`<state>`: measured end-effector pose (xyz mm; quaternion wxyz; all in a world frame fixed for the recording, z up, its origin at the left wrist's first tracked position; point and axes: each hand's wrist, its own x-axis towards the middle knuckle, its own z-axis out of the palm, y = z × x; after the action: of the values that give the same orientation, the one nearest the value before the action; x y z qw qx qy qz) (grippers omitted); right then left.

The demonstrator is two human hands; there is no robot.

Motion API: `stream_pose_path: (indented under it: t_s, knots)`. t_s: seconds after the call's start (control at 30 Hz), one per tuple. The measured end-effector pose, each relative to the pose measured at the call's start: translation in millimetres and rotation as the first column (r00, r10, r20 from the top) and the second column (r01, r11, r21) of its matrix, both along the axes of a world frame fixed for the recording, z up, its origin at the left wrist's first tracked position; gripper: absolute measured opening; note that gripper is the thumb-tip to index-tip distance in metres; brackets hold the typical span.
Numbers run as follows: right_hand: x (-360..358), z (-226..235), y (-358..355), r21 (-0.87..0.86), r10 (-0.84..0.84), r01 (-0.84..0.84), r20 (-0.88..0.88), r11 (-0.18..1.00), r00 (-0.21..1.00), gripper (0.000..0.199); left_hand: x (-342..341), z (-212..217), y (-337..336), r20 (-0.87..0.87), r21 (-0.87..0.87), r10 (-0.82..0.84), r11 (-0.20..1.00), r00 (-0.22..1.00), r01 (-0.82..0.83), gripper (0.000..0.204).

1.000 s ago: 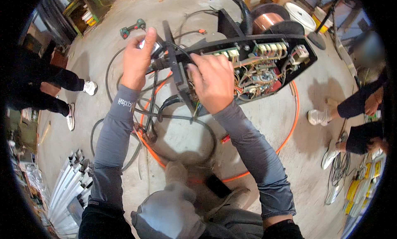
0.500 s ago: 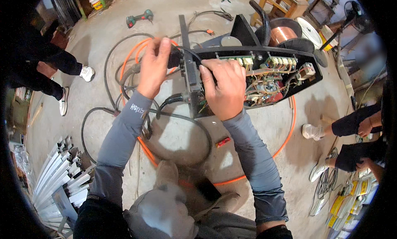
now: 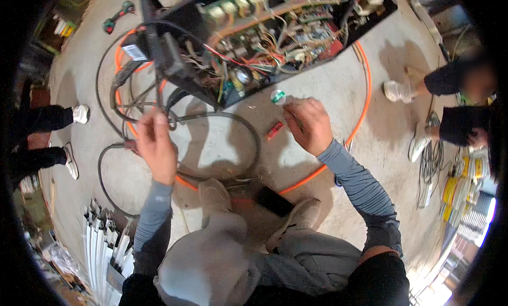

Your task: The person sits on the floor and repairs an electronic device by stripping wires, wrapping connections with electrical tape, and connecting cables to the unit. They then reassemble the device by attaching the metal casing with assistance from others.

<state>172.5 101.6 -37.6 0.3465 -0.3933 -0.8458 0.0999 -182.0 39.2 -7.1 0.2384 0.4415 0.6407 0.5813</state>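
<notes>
An opened black electrical machine (image 3: 174,68) rests on the floor ahead, its circuit boards, capacitors and coloured wires exposed. My right hand (image 3: 311,127) is below its near edge, fingers loosely curled with a gap at the thumb. A small round green-and-clear thing (image 3: 278,97) sits just beyond those fingertips; whether they touch it I cannot tell. Near that hand a small red item (image 3: 274,130) lies on the concrete. My left hand (image 3: 157,150) hovers over the black cables (image 3: 211,115), fingers loosely extended and slightly blurred, with nothing visible in them.
An orange cable (image 3: 365,94) loops around the work area. A dark flat slab (image 3: 274,201) lies between my feet. A cordless drill (image 3: 118,17) is at the far left, metal strips (image 3: 98,248) at the near left. People stand on both sides.
Both hands have come away from the machine and moved down toward me. The view has tilted, so the machine now appears higher and turned. The green-and-clear thing has come into sight.
</notes>
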Motion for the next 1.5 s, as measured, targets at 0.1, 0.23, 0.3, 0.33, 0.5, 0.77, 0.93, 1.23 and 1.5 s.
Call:
stream_pose_path:
  t_s: [0.1, 0.23, 0.3, 0.33, 0.5, 0.77, 0.93, 1.23, 1.5]
  knots:
    - [8.8, -37.1, -23.9, -0.231, -0.011, 0.013, 0.013, 0.973, 1.0, 0.018, 29.8, -26.9, -31.5, 0.155, -0.207, -0.281, 0.928, 0.947, 0.309, 0.017]
    - [-13.7, -73.6, -15.6, -0.507, -0.154, 0.126, -0.013, 0.853, 0.988, 0.025, 81.9, -27.1, -9.6, 0.158, -0.313, -0.624, 0.703, 0.765, 0.638, 0.027]
    - [-19.2, -81.8, -11.1, -0.536, -0.148, 0.179, 0.102, 0.825, 0.984, 0.027, 100.4, -51.7, 17.5, 0.687, -0.054, -0.47, 0.727, 0.554, 0.684, 0.034]
    - [-17.4, -82.6, -8.5, -0.486, -0.111, 0.215, 0.234, 0.847, 0.966, 0.029, 107.1, -59.4, 33.0, 0.617, -0.027, -0.508, 0.75, 0.601, 0.661, 0.037]
    - [17.4, -75.0, -22.8, -0.603, 0.033, 0.151, 0.284, 0.784, 0.958, 0.031, 123.6, -64.6, 75.8, 0.369, -0.071, -0.507, 0.82, 0.779, 0.568, 0.05]
    - [-20.0, -48.5, -23.4, -0.696, -0.196, 0.029, -0.161, 0.717, 0.967, 0.03, 118.0, -60.7, 14.5, 0.053, -0.101, -0.41, 0.905, 0.911, 0.413, 0.083]
    - [-66.5, -26.5, -15.1, -0.546, 0.025, -0.102, -0.147, 0.832, 0.989, 0.019, 102.3, -53.2, 15.9, 0.041, -0.129, -0.456, 0.88, 0.889, 0.457, 0.061]
    - [119.9, 28.8, -226.3, -0.911, -0.062, 0.237, 0.23, 0.337, 0.971, 0.028, 63.0, -118.2, -90.6, -0.295, -0.49, -0.952, 0.071, -0.089, 0.869, 0.031]
    - [112.4, 148.6, -370.8, -0.987, -0.989, -0.055, -0.149, 0.148, 0.012, 0.076, 181.3, -92.1, -75.1, 0.055, -0.561, -0.926, -0.338, -0.373, 0.756, 0.033]
